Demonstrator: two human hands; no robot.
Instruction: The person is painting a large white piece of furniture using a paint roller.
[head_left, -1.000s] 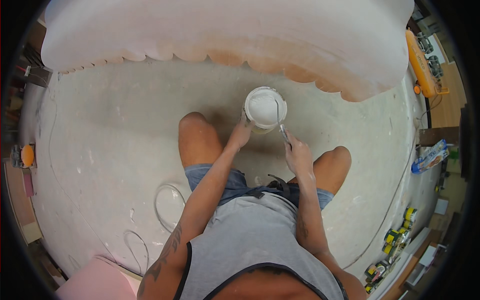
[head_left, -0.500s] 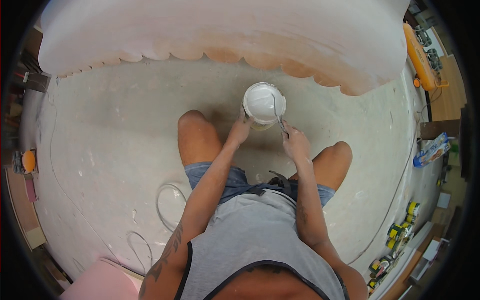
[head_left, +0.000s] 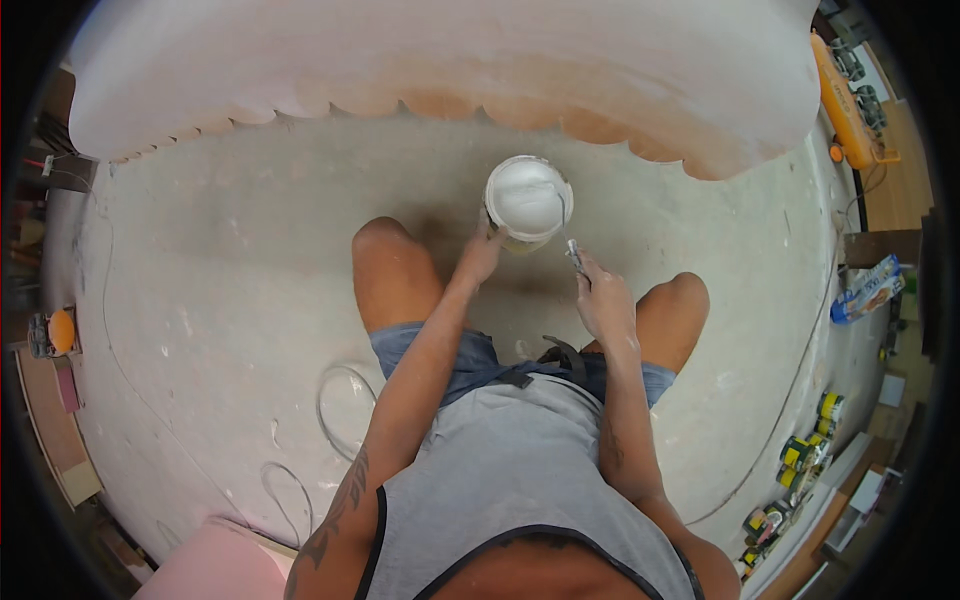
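Observation:
Between my knees stands a bucket (head_left: 525, 244) of thick white paint (head_left: 530, 211). My left hand (head_left: 482, 252) grips its near left side, fingers partly hidden behind the wall. At the near right, my right hand (head_left: 604, 300) is closed around the paint-smeared handle of a small paint roller (head_left: 573, 255). A thin bent wire frame runs from that handle over the bucket's right rim. The roller's head, inside the bucket, is hard to tell from the white paint.
Ahead hangs a large pale pink and orange shape with a scalloped edge (head_left: 450, 60). Hose loops (head_left: 345, 410) lie left on the floor (head_left: 230, 290). At right are an orange compressor (head_left: 846, 105), a blue pack (head_left: 866, 290) and several cans (head_left: 795, 452). A pink object (head_left: 215, 565) sits lower left.
My right hand has drawn back slightly, toward me and to the right, with the roller handle. The wire frame has shifted from mid-bucket to its right rim. My left hand keeps its grip.

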